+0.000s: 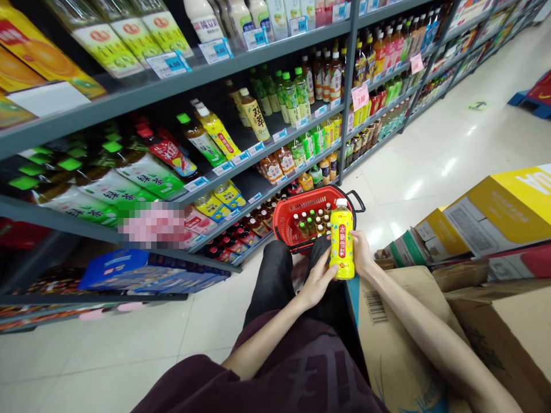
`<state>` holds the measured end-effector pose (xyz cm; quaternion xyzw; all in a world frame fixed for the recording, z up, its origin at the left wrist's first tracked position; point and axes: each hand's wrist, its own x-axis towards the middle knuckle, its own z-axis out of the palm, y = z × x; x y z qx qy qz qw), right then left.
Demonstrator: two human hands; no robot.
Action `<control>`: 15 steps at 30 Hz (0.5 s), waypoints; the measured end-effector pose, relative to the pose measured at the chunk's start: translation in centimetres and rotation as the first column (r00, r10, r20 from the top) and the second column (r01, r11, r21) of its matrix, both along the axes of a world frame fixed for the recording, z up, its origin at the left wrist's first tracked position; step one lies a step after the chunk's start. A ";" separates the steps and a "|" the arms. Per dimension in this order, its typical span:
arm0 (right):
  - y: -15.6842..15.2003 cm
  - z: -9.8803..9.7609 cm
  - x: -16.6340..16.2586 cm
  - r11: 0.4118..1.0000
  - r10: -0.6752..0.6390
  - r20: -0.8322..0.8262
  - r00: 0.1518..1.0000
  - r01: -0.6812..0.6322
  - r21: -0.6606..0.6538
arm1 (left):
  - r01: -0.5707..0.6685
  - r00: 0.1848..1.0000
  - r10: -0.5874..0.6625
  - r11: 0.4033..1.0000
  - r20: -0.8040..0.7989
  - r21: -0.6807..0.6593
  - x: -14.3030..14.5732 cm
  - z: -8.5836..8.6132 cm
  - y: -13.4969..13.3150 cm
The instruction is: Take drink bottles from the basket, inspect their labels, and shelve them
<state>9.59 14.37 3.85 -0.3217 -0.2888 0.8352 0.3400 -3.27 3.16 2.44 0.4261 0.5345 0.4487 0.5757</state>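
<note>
Left hand [318, 281] and right hand [360, 252] together grip the bottle [341, 244], labelled 冰糖雪梨, before the basket [284, 221] near rim.

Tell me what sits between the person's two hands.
In the head view, an upright yellow drink bottle sits between the left hand and the right hand; both grip it.

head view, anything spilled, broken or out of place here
No spill or damage shows. Odd only: cardboard boxes lie heaped and tilted on the floor at right, one yellow box leaning. The yellow bottle stands upright between left hand and right hand.
</note>
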 end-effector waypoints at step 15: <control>0.4 -1.1 0.0 1.000 0.012 -0.003 1.000 -0.012 -0.009 | -0.009 0.998 0.008 1.000 -0.068 -0.012 0.1 0.2 -0.1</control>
